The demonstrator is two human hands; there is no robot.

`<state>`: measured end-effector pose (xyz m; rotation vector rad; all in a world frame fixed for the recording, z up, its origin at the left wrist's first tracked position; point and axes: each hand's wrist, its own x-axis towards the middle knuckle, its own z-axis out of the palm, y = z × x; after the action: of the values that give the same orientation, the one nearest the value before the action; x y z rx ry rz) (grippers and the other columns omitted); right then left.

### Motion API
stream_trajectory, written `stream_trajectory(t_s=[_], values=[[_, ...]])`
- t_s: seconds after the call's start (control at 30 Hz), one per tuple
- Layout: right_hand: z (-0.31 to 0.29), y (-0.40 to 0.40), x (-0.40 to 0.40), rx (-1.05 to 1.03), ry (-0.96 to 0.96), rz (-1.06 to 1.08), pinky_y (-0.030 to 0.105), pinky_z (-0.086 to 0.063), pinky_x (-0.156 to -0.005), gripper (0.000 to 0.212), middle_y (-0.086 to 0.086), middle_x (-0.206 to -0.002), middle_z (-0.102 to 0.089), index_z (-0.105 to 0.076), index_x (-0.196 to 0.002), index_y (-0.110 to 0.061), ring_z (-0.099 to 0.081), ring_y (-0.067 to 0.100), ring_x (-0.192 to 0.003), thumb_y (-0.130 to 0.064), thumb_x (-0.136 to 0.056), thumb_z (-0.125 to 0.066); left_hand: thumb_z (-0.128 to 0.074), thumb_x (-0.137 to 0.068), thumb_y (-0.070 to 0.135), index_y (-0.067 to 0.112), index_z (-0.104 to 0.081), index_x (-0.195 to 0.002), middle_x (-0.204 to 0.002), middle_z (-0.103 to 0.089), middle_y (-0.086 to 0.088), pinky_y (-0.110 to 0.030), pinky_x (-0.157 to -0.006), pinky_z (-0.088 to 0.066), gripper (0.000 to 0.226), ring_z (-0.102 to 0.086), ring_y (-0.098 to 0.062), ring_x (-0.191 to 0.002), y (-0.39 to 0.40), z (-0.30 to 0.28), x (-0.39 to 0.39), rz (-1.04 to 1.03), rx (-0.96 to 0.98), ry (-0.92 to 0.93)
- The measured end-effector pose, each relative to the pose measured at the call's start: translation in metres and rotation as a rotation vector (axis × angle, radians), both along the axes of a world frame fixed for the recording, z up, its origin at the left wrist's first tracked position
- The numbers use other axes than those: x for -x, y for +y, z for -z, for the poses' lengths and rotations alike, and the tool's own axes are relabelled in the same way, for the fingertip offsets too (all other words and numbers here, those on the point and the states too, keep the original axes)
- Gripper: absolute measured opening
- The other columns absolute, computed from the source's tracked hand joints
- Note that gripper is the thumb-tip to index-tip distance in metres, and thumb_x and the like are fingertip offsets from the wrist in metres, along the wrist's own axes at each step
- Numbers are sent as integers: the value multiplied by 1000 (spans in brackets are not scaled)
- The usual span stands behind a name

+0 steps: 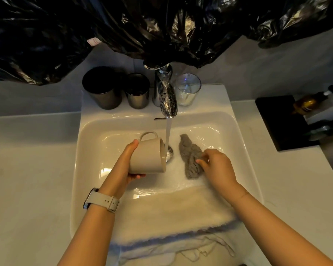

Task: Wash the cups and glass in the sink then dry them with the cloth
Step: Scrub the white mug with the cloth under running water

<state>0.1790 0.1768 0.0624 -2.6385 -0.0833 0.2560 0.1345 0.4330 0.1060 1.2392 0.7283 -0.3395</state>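
My left hand (124,167) grips a cream mug (147,156) tipped on its side over the white sink (88,154), mouth facing right toward the stream from the chrome tap (166,96). My right hand (217,166) pinches a wet grey knitted cloth (189,154) lying on the basin floor right of the drain. Behind the basin stand a large dark metal cup (102,89), a smaller metal cup (137,91) and a clear glass (187,89). A white fluffy towel (171,214) drapes over the sink's front edge.
Black plastic sheeting (161,25) hangs above the tap. On the right counter sits a black tray (277,120) with an amber pump bottle (308,102). Pale countertop (31,169) spreads to both sides.
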Motion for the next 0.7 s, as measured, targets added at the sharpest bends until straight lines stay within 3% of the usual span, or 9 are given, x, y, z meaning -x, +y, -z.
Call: stream_trajectory(t_s=[0.07,0.13,0.17,0.23,0.3,0.4,0.47,0.53,0.7], values=[[-3,-5,9,1,-12,12,27,-34,-62,14,2,-80,-64,-68,-83,-11,-61,24,-77,-24,-88,-69,-49,-94,56,27,-59,-105,-94,-62,-8,-31,-56,-48,33,-62,-22,-82,-2,1,0,-7,-1,4],[-9,-9,17,54,-154,-31,27,-36,-59,14,0,-74,-63,-68,-76,-13,-60,23,-72,-21,-87,-70,-49,-94,57,27,-59,-106,-95,-62,-9,-31,-56,-48,33,-62,-23,-83,-2,1,0,-10,-1,5],[-12,-11,20,51,-258,-73,27,-39,-62,13,-1,-74,-63,-68,-76,-13,-59,22,-72,-19,-87,-70,-49,-94,57,27,-59,-107,-97,-62,-9,-32,-57,-49,34,-62,-24,-84,-1,1,0,-5,-4,7],[-22,-12,23,-65,-396,-158,23,-41,-83,10,-2,-80,-63,-67,-81,-13,-56,17,-79,-19,-88,-66,-49,-94,58,29,-58,-108,-102,-62,-10,-34,-62,-51,34,-62,-26,-90,0,1,1,13,-12,8],[-35,-11,20,-226,-301,-162,15,-36,-92,18,-5,-84,-60,-61,-86,-17,-53,11,-83,-31,-94,-53,-48,-94,58,29,-58,-108,-106,-62,-11,-36,-66,-52,33,-62,-27,-94,2,1,1,43,-34,10],[-56,-9,6,-409,-93,-160,18,-41,-71,16,-8,-81,-56,-48,-88,-27,-54,9,-78,-39,-97,-41,-50,-93,61,29,-59,-110,-106,-62,-11,-34,-64,-53,37,-62,-25,-93,3,0,-2,99,-90,10],[-68,-6,-6,-454,-64,-191,26,-42,-60,15,-2,-75,-55,-45,-91,-24,-52,9,-66,-34,-100,-40,-54,-83,67,28,-60,-112,-106,-63,-10,-35,-67,-54,49,-62,-24,-93,1,-2,-5,131,-130,15],[-79,1,-19,-386,-85,-238,29,-40,-55,15,1,-70,-55,-44,-95,-19,-51,9,-61,-30,-103,-39,-52,-73,69,28,-61,-113,-108,-65,-10,-36,-69,-56,58,-63,-24,-95,0,-4,-7,167,-154,9],[-98,15,-40,-35,-241,-386,35,-45,-62,15,-6,-82,-63,-52,-97,-22,-57,20,-72,-34,-101,-44,-54,-61,78,24,-60,-120,-112,-65,-9,-30,-61,-55,81,-64,-25,-99,0,-6,-8,197,-186,4]])
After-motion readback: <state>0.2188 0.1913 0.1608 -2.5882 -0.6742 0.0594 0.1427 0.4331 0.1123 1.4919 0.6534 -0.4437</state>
